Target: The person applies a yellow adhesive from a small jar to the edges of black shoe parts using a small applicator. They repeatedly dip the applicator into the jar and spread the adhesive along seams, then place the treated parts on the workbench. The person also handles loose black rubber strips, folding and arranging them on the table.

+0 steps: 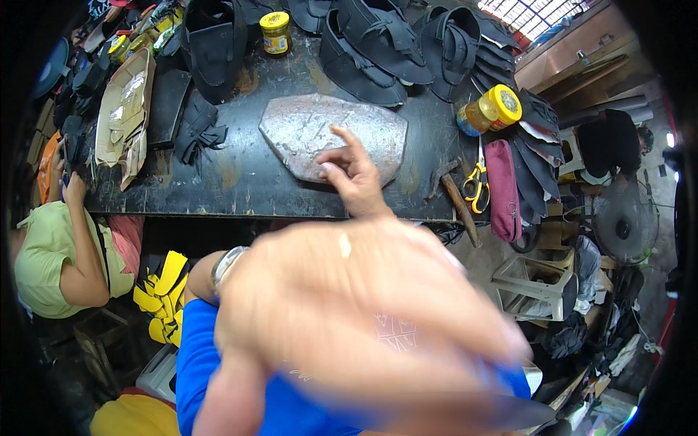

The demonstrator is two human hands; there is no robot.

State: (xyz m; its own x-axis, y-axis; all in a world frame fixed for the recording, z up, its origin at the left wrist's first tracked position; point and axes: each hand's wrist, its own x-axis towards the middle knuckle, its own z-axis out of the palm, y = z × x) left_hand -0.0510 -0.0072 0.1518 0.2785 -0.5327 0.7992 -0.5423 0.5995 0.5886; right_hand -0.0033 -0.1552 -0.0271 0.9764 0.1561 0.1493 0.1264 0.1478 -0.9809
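My left hand (363, 298), a watch (229, 265) on its wrist, is raised very close and blurred by motion. Its fingers stretch to the right, with the thumb apart; nothing shows in it. Part of the blue shirt is hidden behind it. My right hand (352, 168) hovers over or rests on a grey many-sided metal slab (291, 123); I cannot tell whether it touches. One finger points forward, the others are loosely bent, and nothing is between them. A hammer (458, 200) with a wooden handle and yellow-and-black scissors (478, 182) lie to the right.
Black shoe uppers (363, 62) crowd the table's far side. Yellow-lidded jars (275, 36) stand among them. A maroon pouch (502, 192) lies at the right, a cardboard tray (123, 131) at the left. Beside me sits a person (54, 261) in light green, near yellow cut pieces (166, 291).
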